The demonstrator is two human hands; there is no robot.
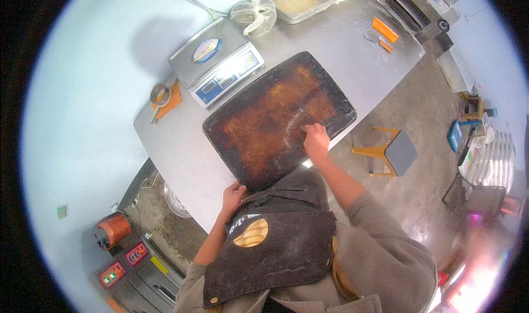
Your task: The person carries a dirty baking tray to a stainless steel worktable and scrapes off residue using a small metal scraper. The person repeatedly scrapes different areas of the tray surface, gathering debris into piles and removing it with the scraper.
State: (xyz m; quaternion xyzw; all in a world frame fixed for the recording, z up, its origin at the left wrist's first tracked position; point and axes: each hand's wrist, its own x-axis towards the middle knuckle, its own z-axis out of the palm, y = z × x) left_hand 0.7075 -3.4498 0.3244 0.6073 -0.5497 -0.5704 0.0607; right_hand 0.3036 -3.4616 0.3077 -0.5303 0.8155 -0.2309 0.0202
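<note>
A dark baking tray (264, 119), scorched brown across its middle, lies at an angle on the metal worktable (173, 148). My left hand (234, 196) grips the tray's rim at its near left corner. Over the right part of the tray is my right hand (317, 141), with its fingers drawn together at the dark surface. Whether anything small is pinched in those fingers cannot be made out. A pale streak (292, 125) runs across the tray just left of the fingertips. My dark apron (285, 247) touches or overlaps the near edge.
Behind the tray stands a digital scale (223, 61). A ring-shaped metal tool (160, 95) lies on an orange scraper (171, 100) at left. Plastic-covered containers (299, 1) and an orange-handled scraper (384, 30) sit farther back. A stool (399, 152) is on the floor at right.
</note>
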